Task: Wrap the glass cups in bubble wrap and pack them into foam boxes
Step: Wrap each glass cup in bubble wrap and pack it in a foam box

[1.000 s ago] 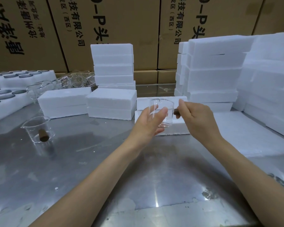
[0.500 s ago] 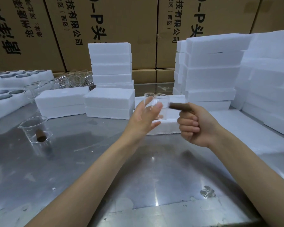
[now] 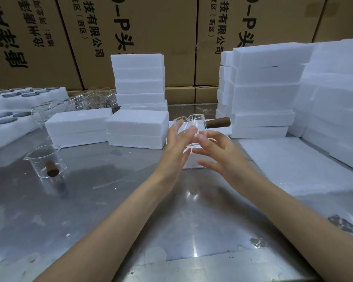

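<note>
Above the middle of the steel table [image 3: 102, 200], toward its far edge, the glass cup [image 3: 190, 129] is held clear of the surface between both hands. The cup stands upright, rim up, pour lip facing the camera. Its brown wooden handle [image 3: 218, 122] projects sideways to the person's right, so the long axis of cup and handle runs left to right, parallel to the far table edge.

The left hand [image 3: 176, 147] lies against the cup's left wall, fingers nearly straight and pointing up. The right hand [image 3: 218, 153] is below and to the right of the cup, fingers spread and loosely curved, fingertips touching the lower wall; the handle is free above it. Whether either hand fully grips the glass cannot be told through the transparent wall.

Both hands are equally near the cup. The open foam box [image 3: 200, 159] lies directly beneath and behind the hands. No bubble wrap is identifiable. Judgement: the cup is unwrapped and not yet packed.
</note>
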Demonstrator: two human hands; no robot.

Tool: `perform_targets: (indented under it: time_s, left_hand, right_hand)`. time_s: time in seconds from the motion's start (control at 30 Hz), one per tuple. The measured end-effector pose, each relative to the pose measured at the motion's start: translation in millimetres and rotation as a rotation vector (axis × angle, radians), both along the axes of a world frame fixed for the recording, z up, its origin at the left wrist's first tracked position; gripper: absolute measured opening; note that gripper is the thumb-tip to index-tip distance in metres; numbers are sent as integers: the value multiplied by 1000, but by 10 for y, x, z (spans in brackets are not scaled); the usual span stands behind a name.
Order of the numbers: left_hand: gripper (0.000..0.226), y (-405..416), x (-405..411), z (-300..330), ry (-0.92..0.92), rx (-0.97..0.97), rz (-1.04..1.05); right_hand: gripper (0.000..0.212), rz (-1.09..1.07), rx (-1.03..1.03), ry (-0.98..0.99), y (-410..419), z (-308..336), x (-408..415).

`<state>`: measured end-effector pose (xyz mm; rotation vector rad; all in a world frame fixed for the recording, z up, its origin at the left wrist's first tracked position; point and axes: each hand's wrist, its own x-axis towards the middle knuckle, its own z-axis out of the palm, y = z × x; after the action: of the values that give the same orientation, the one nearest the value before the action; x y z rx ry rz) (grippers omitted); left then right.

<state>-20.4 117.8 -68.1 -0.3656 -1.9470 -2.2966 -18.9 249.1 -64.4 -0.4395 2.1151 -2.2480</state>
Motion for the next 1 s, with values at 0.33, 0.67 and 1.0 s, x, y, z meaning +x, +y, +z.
perform_targets:
  time_s: [0.33,0.67,1.0]
  left_hand:
    - [83,-105,23,42,383,-523,279]
    - [67,-165,1,-1,698,-723,599]
    - [91,-133,-14,20,788,-776,549]
  right_hand:
    - [66,-9,-146,-44,138,9,-76]
    - [66,-83,-63,-24,32,26,-2]
    - [46,-60,-121,-26,96,28,-27]
